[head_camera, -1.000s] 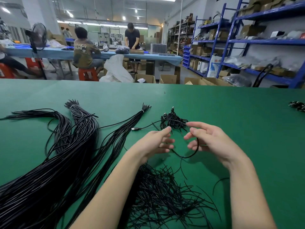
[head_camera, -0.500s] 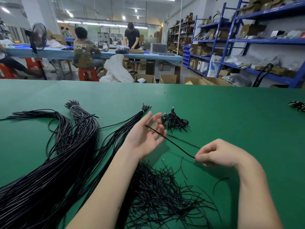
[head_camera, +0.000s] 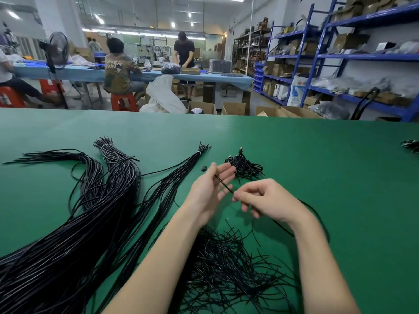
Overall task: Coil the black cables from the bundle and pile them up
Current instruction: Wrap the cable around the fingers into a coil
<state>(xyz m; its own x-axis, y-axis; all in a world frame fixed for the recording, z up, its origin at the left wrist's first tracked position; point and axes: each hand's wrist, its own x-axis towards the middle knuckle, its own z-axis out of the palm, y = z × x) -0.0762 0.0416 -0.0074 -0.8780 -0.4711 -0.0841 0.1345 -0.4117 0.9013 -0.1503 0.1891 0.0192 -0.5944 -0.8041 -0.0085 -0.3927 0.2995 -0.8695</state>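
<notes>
I am starting a fresh coil on the green table (head_camera: 294,155). My left hand (head_camera: 209,191) is lying open, fingers spread, with the single black cable (head_camera: 223,184) crossing its palm and the plug end projecting past the fingertips. My right hand (head_camera: 269,200) is pinching that cable between thumb and forefinger just beside the left palm; the rest is trailing behind the right wrist. The pile of coiled cables (head_camera: 244,166) is sitting just beyond the left fingertips; the bundle (head_camera: 74,234) is lying to the left.

Risks: the open left hand is not securing the plug end, so it may slip off. The trailing length may snag the loose ties (head_camera: 226,264) below.
</notes>
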